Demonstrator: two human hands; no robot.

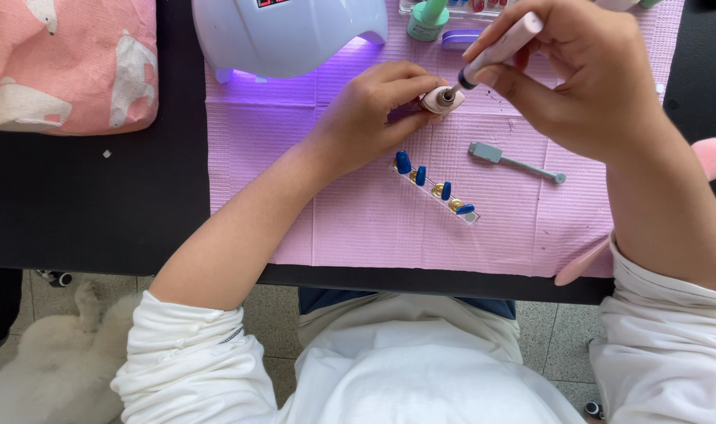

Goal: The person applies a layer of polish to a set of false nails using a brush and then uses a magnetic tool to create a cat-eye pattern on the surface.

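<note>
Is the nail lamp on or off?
On. The white lamp casts a purple glow from its opening onto the pink mat beneath it.

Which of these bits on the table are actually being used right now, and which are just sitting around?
In use:
left hand pinching a small pink nail tip
right hand holding a pink pen-shaped drill, its tip on that nail

Lying about:
strip of blue nail tips
grey metal tool
white lamp glowing purple
green bottle
pink pouch
lilac mat under everything
</note>
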